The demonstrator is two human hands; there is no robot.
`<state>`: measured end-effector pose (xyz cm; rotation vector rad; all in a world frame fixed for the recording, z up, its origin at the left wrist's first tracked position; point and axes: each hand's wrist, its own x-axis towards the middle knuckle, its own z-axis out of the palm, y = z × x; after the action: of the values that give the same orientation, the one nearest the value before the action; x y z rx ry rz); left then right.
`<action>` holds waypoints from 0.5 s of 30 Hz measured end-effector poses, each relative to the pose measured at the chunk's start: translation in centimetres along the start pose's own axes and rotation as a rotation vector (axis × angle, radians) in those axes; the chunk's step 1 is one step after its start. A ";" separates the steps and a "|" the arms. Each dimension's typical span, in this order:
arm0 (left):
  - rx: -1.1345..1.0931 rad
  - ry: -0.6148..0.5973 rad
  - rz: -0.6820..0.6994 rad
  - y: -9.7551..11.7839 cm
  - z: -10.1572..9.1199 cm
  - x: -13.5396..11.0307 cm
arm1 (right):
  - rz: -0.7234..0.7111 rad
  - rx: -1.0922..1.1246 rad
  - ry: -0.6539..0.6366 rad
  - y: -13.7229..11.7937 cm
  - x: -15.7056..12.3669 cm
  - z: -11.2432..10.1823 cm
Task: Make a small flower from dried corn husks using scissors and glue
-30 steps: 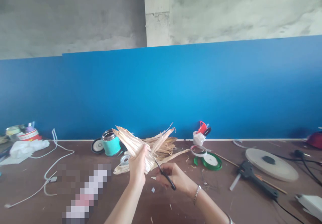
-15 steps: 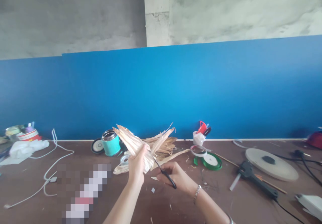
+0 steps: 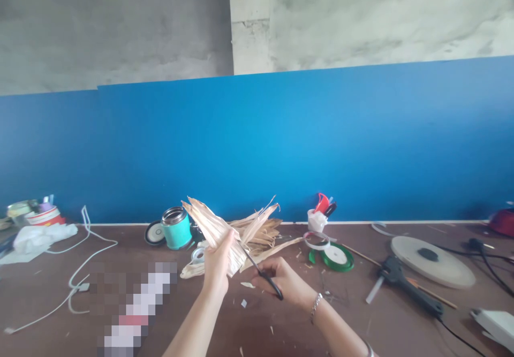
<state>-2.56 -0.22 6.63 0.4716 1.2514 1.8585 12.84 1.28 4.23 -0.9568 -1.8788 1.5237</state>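
Note:
My left hand [image 3: 217, 260] is closed around dried corn husks [image 3: 211, 223], pale and layered, with their pointed tips fanning up to the left. In my right hand [image 3: 283, 279] is a pair of scissors [image 3: 249, 258] with dark handles. The blades reach up and left to the edge of the husks, close to my left fingers; whether they are apart is hard to see. Behind my hands lies a loose pile of more dried husks [image 3: 263, 231], partly covered by the held ones. Small scraps [image 3: 244, 303] are scattered on the table below.
A teal flask [image 3: 176, 229] stands left of the husks beside its lid. To the right are green ribbon [image 3: 344, 260], a white cup [image 3: 317, 221] with tools, a glue gun [image 3: 409, 285] and a round disc [image 3: 433, 263]. A white cable [image 3: 76, 276] lies left. A blue panel [image 3: 257, 143] rises behind.
Almost nothing differs. The held husks have tilted very slightly, and the scissors stay at their edge.

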 end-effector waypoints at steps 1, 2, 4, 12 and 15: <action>0.009 -0.008 0.002 0.0 0.0 0.0 | -0.001 -0.009 -0.001 0.0 0.0 -0.1; 0.021 -0.017 0.002 0.0 -0.1 0.1 | -0.002 -0.017 -0.001 0.0 0.0 -0.2; 0.052 -0.035 -0.001 0.1 -0.3 0.2 | -0.008 -0.029 -0.002 0.0 0.0 -0.4; 0.126 -0.059 0.008 0.4 -0.5 0.3 | 0.003 -0.042 -0.036 -0.6 -0.4 -0.9; 0.119 -0.061 0.029 0.1 -0.5 0.3 | 0.058 -0.004 -0.052 -0.7 -0.4 -0.8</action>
<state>-3.13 -0.25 6.50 0.6093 1.3248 1.7871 13.56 1.38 5.09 -0.9906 -1.9059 1.5938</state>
